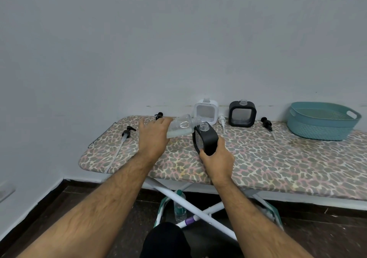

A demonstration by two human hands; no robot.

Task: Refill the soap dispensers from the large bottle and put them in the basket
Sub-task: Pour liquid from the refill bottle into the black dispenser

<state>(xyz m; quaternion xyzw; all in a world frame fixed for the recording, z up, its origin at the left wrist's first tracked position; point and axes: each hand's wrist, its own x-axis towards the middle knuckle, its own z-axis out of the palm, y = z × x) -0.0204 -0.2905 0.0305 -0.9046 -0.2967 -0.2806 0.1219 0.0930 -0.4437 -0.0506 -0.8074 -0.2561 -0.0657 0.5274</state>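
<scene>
My left hand [154, 136] grips a clear large bottle [181, 126], tipped on its side with its mouth towards the right and pale liquid pooled low inside. My right hand [217, 159] holds a black square dispenser [205, 138] by its lower part, tilted, its open neck just under the bottle's mouth. A white dispenser [206, 111] and a second black dispenser [242, 114] stand uncapped by the wall. The teal basket [321, 121] sits at the far right of the board.
Loose pump heads lie on the leopard-print ironing board [278, 158]: two black ones [127, 133] [158, 116] at left, a white one [222, 121] in the middle, a black one [267, 123] near the basket. A water bottle [179, 206] stands on the floor underneath.
</scene>
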